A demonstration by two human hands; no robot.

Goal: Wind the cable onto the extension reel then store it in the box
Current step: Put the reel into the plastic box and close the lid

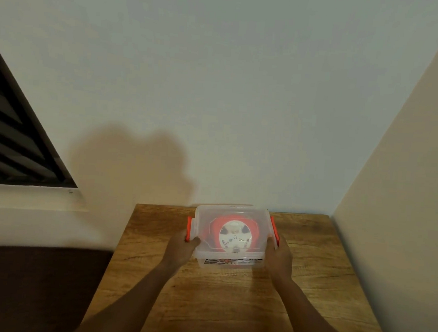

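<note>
A clear plastic box [201, 258] with a clear lid and orange side latches stands at the far middle of the wooden table [229, 301]. Through the lid I see the red extension reel [215, 224] with its white round face lying inside. No loose cable shows outside the box. My left hand [181, 247] grips the box's left side at the orange latch [188, 228]. My right hand [279, 255] grips the right side at the other orange latch [275, 230].
A pale wall rises right behind the table, and a second wall [404, 204] closes off the right edge. A dark louvred window [12, 136] with a ledge sits at the left. Dark floor lies left of the table.
</note>
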